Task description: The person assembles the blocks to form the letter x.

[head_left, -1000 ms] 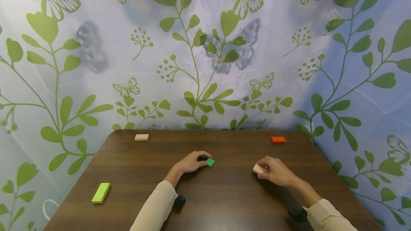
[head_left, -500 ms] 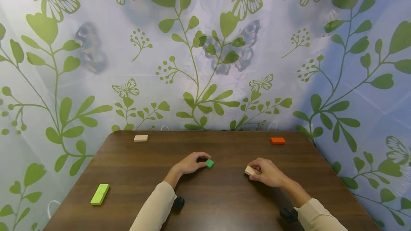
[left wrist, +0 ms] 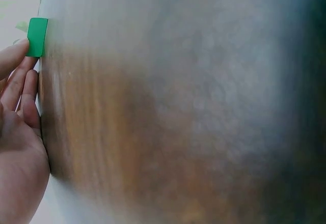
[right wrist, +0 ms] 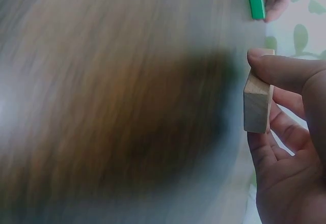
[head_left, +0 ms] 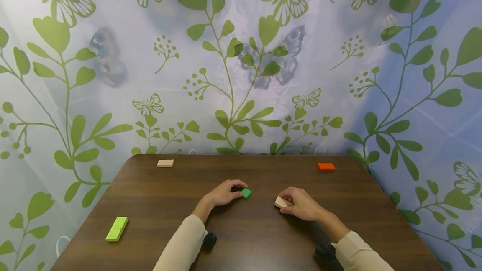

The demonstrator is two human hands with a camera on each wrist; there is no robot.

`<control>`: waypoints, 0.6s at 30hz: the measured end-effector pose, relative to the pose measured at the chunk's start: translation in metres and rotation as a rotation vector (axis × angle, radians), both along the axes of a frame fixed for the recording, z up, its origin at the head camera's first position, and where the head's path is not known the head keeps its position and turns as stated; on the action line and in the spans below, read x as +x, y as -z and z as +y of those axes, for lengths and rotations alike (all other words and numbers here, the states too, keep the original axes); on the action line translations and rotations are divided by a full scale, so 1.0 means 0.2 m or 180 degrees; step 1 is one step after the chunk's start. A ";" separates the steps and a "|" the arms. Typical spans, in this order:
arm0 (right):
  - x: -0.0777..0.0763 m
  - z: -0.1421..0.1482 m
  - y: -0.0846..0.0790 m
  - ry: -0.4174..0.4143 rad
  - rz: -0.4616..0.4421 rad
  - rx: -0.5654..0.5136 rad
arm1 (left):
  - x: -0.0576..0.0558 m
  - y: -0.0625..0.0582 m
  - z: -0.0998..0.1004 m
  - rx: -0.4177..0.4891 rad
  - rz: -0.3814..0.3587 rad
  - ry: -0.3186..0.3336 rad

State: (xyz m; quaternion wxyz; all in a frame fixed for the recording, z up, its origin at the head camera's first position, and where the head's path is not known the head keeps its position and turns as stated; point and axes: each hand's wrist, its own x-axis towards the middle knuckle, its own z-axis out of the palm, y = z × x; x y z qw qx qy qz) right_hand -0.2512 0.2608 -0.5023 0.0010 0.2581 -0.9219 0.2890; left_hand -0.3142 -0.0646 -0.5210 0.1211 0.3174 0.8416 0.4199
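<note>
Near the middle of the brown table, my left hand pinches a small green block between thumb and fingers. The left wrist view shows the green block at the thumb tip. To its right, my right hand grips a pale wooden block, one end pointing toward the green block with a short gap between them. In the right wrist view, thumb and fingers press the wooden block from both sides, and the green block shows beyond it in the left hand.
On the brown table, another pale block lies at the far left and an orange-red block at the far right. A lime-green block lies near the left edge. A patterned curtain hangs behind the table.
My right hand has slid leftward with the pale wooden block, closing much of the gap to the green block. My left hand stays in place on the green block.
</note>
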 end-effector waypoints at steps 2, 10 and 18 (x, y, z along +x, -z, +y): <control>-0.01 -0.03 0.01 -0.0021 -0.0005 0.0013 | 0.00 0.00 0.00 -0.0003 0.0002 0.0000; -0.04 -0.13 0.03 -0.0115 0.0014 0.0002 | -0.02 0.01 0.00 0.0033 -0.0058 -0.0025; -0.05 -0.19 0.06 -0.0128 0.0061 0.0004 | -0.02 0.02 0.00 0.0035 -0.0009 0.0036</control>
